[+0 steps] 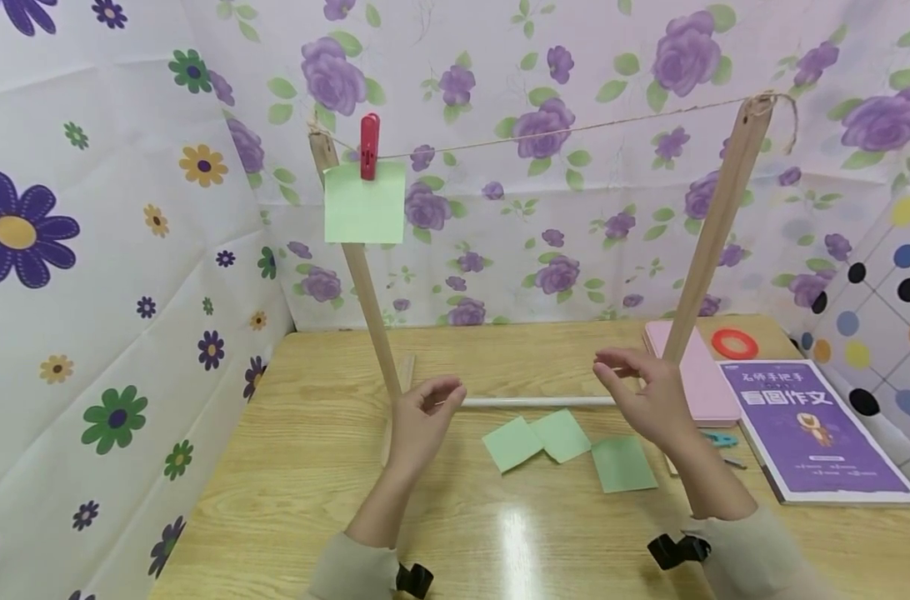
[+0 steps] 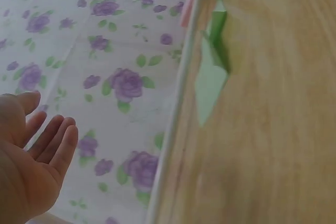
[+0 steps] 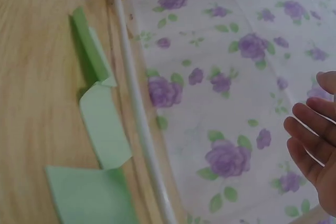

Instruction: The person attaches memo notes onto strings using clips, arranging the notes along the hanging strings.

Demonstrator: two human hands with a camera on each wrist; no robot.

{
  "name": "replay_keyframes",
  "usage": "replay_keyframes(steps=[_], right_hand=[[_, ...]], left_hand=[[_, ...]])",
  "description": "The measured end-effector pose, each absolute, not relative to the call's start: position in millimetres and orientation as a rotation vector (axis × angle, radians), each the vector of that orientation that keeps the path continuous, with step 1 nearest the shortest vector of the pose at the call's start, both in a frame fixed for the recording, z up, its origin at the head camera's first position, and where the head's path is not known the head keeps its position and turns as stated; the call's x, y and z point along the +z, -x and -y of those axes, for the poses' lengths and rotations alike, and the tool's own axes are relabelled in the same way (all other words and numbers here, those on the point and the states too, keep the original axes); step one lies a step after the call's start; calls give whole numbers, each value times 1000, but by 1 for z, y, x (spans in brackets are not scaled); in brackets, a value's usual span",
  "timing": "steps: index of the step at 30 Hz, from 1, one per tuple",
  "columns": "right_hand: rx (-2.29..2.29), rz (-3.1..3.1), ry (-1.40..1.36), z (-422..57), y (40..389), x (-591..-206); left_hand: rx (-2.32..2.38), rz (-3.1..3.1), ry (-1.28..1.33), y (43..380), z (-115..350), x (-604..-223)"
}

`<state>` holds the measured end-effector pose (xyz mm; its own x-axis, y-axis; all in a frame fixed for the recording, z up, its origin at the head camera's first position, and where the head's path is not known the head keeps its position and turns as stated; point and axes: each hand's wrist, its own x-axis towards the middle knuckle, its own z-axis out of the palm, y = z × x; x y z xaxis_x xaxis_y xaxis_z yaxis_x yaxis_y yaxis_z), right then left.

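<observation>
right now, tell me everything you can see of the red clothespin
The red clothespin is slim, glossy and plastic-looking, with the two handle ends at the top. It stands nearly upright on the thin string, near the left wooden post, its lower end closed over the top edge of a pale green note. Finer details are too small to tell.

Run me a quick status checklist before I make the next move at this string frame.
1. Hands free: ok; the left hand and right hand hold nothing.
2. Hung note secured: ok; the red clip holds it at the string.
3. String spans left post to right post: ok.
4. Knots tight: cannot tell.
5. Three loose notes lying flat: not ok; the wrist views show curled paper among them.
6. Teal item near the pink case usable as a clip: cannot tell; too small in view.
</observation>
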<state>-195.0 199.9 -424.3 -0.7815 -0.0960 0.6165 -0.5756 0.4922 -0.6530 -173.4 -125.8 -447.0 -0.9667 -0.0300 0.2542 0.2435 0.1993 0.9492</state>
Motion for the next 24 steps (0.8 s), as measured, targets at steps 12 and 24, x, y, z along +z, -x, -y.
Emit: replay_keyframes(steps=[12,24], right_hand=[[1229,2393,-442,-234,178,-465],[1227,2412,-269,-274,163,-488]], left_hand=[[-1765,2434,268,172,111,-498],[-1741,2590,229,178,101,-520]])
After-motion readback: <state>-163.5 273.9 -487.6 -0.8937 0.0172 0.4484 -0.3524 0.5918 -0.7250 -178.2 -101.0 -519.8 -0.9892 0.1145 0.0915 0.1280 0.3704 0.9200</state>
